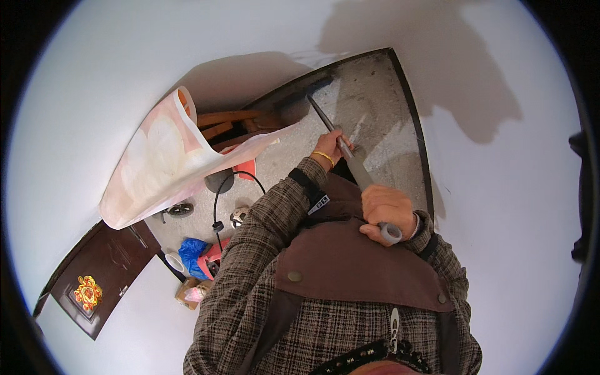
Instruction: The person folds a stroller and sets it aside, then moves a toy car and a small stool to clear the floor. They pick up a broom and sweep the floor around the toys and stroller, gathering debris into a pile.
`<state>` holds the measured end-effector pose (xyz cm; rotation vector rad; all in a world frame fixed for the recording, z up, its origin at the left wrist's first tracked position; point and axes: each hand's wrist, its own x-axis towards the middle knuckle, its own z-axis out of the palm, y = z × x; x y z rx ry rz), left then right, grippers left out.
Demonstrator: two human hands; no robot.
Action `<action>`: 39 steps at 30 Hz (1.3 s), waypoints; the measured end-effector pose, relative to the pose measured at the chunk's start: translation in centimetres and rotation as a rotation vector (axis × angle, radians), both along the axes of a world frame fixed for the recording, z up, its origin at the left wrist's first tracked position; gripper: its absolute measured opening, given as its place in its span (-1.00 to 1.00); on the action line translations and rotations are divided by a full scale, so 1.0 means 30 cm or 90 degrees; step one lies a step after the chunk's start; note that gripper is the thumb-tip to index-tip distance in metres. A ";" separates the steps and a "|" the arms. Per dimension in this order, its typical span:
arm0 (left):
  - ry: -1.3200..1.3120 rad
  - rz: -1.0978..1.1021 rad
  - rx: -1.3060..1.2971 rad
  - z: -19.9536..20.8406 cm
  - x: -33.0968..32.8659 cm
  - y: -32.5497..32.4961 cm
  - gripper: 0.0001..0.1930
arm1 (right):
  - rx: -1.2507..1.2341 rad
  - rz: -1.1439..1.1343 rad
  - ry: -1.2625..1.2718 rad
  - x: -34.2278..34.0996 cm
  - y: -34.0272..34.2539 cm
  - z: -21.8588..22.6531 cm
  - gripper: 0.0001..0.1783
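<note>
A long grey handle (359,170) slants from my chest down to the floor in the corner. Its far end meets a wide, dark head (306,92) lying along the wall; whether that is a mop or a broom I cannot tell. My left hand (335,145), with a yellow bracelet at the wrist, is closed round the handle partway down. Nearer my body, my right hand (388,209) wraps round its upper part, with the round grey end poking out beside the thumb.
Left of me a large, curling pale pink sheet (159,159) partly covers brown wooden pieces (228,119). On the floor beyond my left arm are a ball (239,216), a blue bag (194,256) and a red dustpan-like piece (247,167). White walls with dark skirting (415,119) meet in the corner.
</note>
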<state>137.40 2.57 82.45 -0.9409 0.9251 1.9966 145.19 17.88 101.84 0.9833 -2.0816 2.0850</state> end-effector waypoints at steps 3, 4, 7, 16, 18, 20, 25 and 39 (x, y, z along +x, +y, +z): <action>0.045 0.091 0.028 -0.006 0.010 -0.022 -0.75 | 0.022 0.008 0.021 0.010 -0.020 -0.012 -0.74; 0.012 0.093 -0.018 -0.025 -0.003 -0.029 -0.75 | 0.037 0.008 0.031 -0.008 -0.025 -0.031 -0.74; 0.008 0.144 -0.093 -0.080 0.000 -0.081 -0.75 | 0.040 0.063 0.027 -0.057 -0.104 -0.096 -0.73; -0.014 0.097 -0.040 -0.151 0.006 -0.032 -0.70 | 0.072 0.014 -0.028 0.019 -0.033 -0.060 -0.73; -0.024 0.005 -0.055 -0.142 -0.031 0.071 -0.71 | 0.156 0.032 -0.039 0.002 0.012 -0.037 -0.73; 0.012 -0.042 -0.010 -0.130 -0.042 0.157 -0.72 | 0.141 -0.037 -0.020 0.003 0.038 -0.009 -0.72; -0.024 -0.022 0.076 -0.099 0.020 0.310 -0.71 | 0.143 -0.116 -0.046 0.068 0.154 0.064 -0.71; 0.030 0.092 -0.053 -0.205 0.002 0.326 -0.62 | 0.045 -0.056 -0.171 0.019 0.318 -0.072 -0.79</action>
